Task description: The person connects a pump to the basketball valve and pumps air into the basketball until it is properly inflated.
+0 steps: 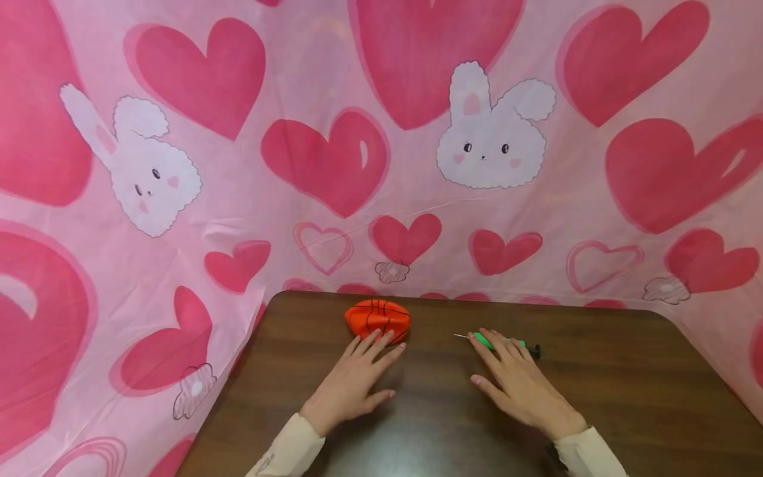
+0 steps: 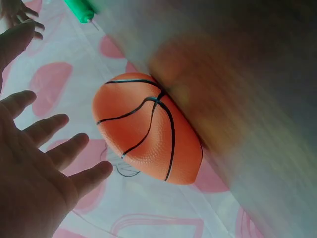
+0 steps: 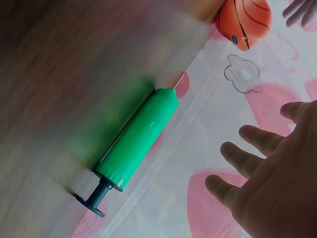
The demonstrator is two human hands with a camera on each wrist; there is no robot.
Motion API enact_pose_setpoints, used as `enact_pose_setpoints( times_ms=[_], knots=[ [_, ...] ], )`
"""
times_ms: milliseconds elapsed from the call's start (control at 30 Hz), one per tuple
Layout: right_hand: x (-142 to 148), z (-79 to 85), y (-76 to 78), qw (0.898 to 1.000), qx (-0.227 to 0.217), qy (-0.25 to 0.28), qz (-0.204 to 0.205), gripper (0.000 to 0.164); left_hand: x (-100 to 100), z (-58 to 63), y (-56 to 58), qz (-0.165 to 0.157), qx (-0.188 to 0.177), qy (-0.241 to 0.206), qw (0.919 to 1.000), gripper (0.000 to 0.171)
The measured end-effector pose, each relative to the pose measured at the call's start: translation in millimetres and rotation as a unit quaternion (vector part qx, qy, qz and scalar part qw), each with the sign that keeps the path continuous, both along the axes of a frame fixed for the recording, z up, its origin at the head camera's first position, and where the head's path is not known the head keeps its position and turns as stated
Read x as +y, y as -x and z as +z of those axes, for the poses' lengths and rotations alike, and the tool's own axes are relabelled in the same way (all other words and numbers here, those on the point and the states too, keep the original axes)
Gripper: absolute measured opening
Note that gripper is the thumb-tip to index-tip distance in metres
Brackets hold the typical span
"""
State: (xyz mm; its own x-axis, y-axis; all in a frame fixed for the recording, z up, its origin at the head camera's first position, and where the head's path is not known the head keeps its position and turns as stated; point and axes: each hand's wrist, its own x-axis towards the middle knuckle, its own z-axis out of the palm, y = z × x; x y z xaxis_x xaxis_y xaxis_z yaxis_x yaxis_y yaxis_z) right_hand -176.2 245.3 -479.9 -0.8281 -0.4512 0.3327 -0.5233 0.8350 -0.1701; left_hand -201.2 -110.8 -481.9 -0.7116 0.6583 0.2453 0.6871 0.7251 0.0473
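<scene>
A deflated orange ball with black basketball lines (image 1: 377, 319) lies dented near the table's far edge. My left hand (image 1: 353, 384) is just in front of it, fingers straight and spread, and the fingertips overlap the ball in the head view. In the left wrist view a gap shows between those fingers and the ball (image 2: 148, 129). To the right lies a green hand pump (image 3: 141, 136) with a black handle and a thin needle pointing left toward the ball. My right hand (image 1: 521, 387), fingers extended, hovers over the pump and partly hides it in the head view; it holds nothing.
Both things lie on a dark brown wooden table (image 1: 429, 424) with rounded far corners. Behind and to the left hangs a pink cloth (image 1: 322, 59) printed with hearts and white rabbits, close along the table's edge.
</scene>
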Motion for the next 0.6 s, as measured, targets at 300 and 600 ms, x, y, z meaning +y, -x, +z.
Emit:
enact_pose_setpoints(
  times_ms=[300,600],
  knots=[
    [3.3,-0.1,15.3,1.0,0.003,-0.01,-0.01,0.072,0.7,1.2,11.7,0.01,0.011,-0.001,0.9999,0.084],
    [9.4,-1.5,28.7,1.0,-0.016,-0.002,-0.023,0.068,1.8,1.6,23.9,0.023,0.007,-0.016,0.9996,0.082]
  ],
)
